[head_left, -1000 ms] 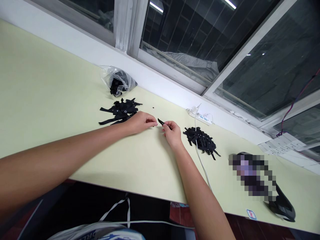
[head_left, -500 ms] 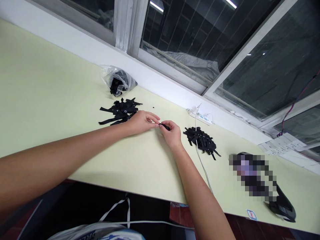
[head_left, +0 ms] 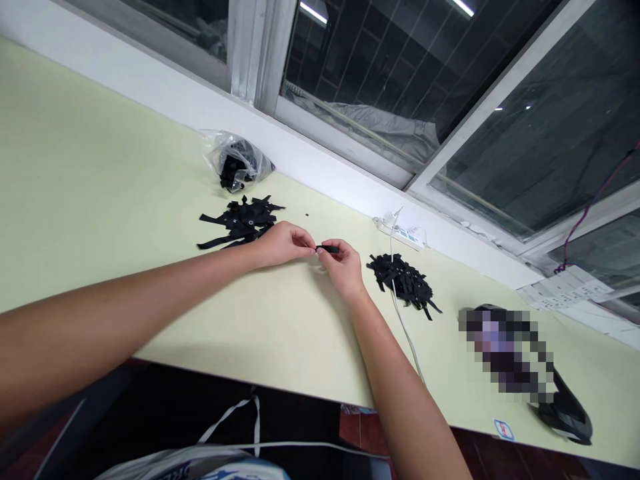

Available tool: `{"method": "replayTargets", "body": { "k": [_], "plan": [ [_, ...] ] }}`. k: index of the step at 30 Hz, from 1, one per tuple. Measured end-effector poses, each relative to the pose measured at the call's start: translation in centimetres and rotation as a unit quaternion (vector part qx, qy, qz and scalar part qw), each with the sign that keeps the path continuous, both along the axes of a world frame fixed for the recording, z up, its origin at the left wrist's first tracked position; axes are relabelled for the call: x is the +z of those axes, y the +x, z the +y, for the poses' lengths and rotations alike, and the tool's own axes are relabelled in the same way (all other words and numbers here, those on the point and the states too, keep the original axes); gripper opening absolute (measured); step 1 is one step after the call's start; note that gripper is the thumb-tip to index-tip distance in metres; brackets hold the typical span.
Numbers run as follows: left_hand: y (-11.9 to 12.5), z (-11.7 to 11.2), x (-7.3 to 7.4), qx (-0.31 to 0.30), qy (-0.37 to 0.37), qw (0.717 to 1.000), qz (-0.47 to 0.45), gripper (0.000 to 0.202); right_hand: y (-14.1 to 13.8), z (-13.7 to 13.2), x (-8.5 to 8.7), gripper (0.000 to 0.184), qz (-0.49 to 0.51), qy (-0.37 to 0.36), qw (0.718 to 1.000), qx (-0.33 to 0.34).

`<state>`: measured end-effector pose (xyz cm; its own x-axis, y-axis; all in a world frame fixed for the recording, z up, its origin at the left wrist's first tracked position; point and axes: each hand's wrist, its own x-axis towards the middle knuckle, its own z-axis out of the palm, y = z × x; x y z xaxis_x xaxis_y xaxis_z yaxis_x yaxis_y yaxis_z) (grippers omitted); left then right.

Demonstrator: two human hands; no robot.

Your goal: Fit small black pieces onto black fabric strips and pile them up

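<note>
Head view: above the table (head_left: 250, 320), a short black strip (head_left: 329, 249) is pinched by the right hand (head_left: 345, 267); at its end the fingertips of the left hand (head_left: 281, 244) are closed, their hold unclear. If gripped too lightly, the strip could be dropped. The right pile (head_left: 407, 280) is crossed by a white cable (head_left: 410, 345), which could be snagged; the left pile (head_left: 245, 219) is partly hidden.

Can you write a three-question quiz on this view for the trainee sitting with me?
1. True or false: the right hand holds a black piece.
2. Which is nearest the clear plastic bag?
A) the power strip
B) the left black pile
C) the blue-edged label
3. Fill in: the white cable crosses the black heap on the person's ___ side.

Key: 1 true; 2 B; 3 right.
</note>
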<state>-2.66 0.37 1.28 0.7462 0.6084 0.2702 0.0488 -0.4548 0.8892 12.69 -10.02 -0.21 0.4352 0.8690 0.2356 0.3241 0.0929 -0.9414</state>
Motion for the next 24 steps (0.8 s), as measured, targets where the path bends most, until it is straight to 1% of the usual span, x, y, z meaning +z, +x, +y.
{"method": "replayTargets", "body": {
  "k": [5, 9, 15, 20, 24],
  "plan": [
    [0.02, -0.04, 0.11, -0.001, -0.021, 1.0, -0.013, 0.016, -0.14, -0.06, 0.11, 0.029, 0.01, 0.003, 1.0, 0.015],
    [0.18, 0.15, -0.07, -0.011, -0.039, 0.999, -0.036, 0.019, -0.15, -0.05, 0.1, 0.028, 0.001, 0.006, 1.0, 0.013],
    [0.32, 0.24, -0.16, 0.011, -0.056, 0.997, -0.046, 0.018, -0.25, -0.05, 0.17, 0.028, 0.013, 0.016, 1.0, 0.021],
    [0.5, 0.08, -0.25, 0.033, -0.059, 0.996, -0.062, 0.019, -0.35, 0.02, 0.15, 0.027, 0.004, 0.017, 1.0, 0.013],
    [0.56, -0.03, -0.35, 0.027, -0.064, 0.995, -0.076, 0.023, -0.46, 0.07, 0.18, 0.028, 0.006, 0.027, 1.0, 0.015]
  ]
}}
